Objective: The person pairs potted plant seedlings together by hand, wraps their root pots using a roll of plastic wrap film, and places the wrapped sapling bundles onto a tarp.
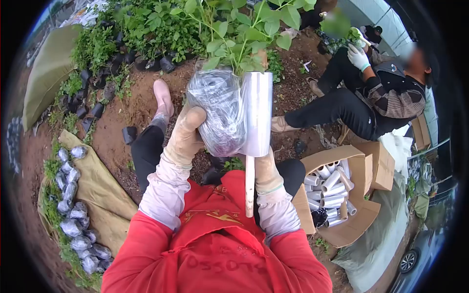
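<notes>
My left hand point(188, 128), in a tan glove, is closed on the side of a potted seedling whose root ball point(217, 110) is wrapped in clear stretch film. Leafy green stems point(246, 36) rise from its top. Pressed against the pot's right side is a roll of stretch film point(258, 112) on a pale stick point(249, 188), which hangs out below it. Behind the roll's lower end my gloved right hand point(266, 168) grips it; those fingers are mostly hidden.
An open cardboard box point(364, 168) of film rolls point(332, 188) stands at right. Film-wrapped plants point(78, 212) lie in a row beside a tan cloth point(100, 178) at left. Potted seedlings point(141, 34) crowd the back. A co-worker point(386, 93) in white gloves sits at right.
</notes>
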Demonstrator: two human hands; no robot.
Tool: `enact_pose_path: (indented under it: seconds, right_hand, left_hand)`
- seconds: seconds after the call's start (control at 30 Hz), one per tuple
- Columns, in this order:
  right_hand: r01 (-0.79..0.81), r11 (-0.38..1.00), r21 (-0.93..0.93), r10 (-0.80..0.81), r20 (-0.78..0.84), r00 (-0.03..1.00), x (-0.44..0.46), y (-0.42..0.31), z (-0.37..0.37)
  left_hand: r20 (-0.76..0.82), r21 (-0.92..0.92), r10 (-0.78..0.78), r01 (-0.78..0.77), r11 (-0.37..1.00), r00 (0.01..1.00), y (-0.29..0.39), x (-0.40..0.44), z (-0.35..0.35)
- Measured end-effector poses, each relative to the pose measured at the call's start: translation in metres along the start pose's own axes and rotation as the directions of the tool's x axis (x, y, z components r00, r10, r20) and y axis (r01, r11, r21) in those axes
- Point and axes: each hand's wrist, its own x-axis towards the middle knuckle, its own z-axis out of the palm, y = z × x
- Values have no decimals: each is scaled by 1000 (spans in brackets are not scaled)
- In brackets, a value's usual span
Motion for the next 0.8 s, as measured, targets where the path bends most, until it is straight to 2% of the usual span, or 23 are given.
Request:
enact_pose_path:
  seconds: [0.1, 0.13, 0.17, 0.2, 0.23, 0.27, 0.3, 0.33, 0.37, 0.43, 0.47, 0.5, 0.53, 0.63, 0.67, 0.7, 0.73, 0.8]
  right_hand:
    - [-30, 981, 191, 20, 54, 998, -10, -3, -4]
    - [63, 994, 90, -66, 29, 997, -11, -5, -4]
    - [18, 979, -201, 4, 104, 995, -14, -16, -14]
    - [190, 937, -294, -148, 157, 976, -12, -10, -23]
    - [185, 932, -311, -156, 116, 981, -16, -24, -4]
    - [161, 865, -476, -132, 94, 987, -12, -15, -13]
    - [191, 804, -563, -128, 151, 980, -16, -22, -5]
    - [240, 730, -640, -126, 220, 967, -17, -22, -2]
    - [313, 700, -642, -191, 255, 948, -15, -6, -9]
    - [364, 579, -730, -220, 290, 932, -18, -15, -5]
    - [352, 570, -742, -210, 283, 936, -18, -14, -8]
    - [336, 564, -754, -191, 277, 942, -16, -11, -12]
    - [323, 558, -764, -173, 274, 946, -15, -9, -15]
    - [205, 581, -787, -171, 128, 977, -16, -4, -9]
    - [169, 591, -789, -162, 90, 983, -14, 4, -10]
    - [134, 601, -788, -152, 51, 987, -12, 15, -14]
    - [103, 609, -787, -143, 19, 990, -11, 22, -18]
    - [-120, 872, -475, 99, -69, 993, -14, 25, -20]
  left_hand:
    - [-43, -13, -109, 108, 994, 993, -12, -6, -23]
    - [-75, -30, -152, 150, 988, 986, -17, -6, -30]
    - [-114, 7, -147, 149, 989, 983, -18, -8, -34]
    - [-145, 42, -142, 149, 988, 979, -14, -5, -28]
    - [-169, 74, -134, 148, 986, 976, -13, 0, -18]
    - [-172, 33, -72, 79, 996, 982, -9, 0, 0]
    - [-182, 23, -82, 88, 996, 980, -16, -6, -3]
    - [-192, 12, -93, 97, 995, 977, -23, -11, -7]
    - [-218, 40, -162, 175, 984, 962, -37, -14, -35]
    - [-239, 17, -190, 200, 980, 952, -48, -10, -39]
    - [-261, 7, -201, 211, 978, 944, -51, -11, -43]
    - [-162, 407, -77, 138, 903, 984, -56, -15, -59]
    - [-17, 733, 6, 8, 681, 1000, -58, -15, -69]
    - [13, 867, 205, -113, 484, 979, -67, -9, -61]
    - [-222, 711, 202, 17, 703, 954, -78, -3, -64]
    - [-440, 481, 134, 107, 870, 888, -90, 1, -69]
    - [-493, 601, 269, 100, 793, 827, -105, 2, -82]
    - [-525, 703, 360, 153, 695, 771, -128, -1, -99]
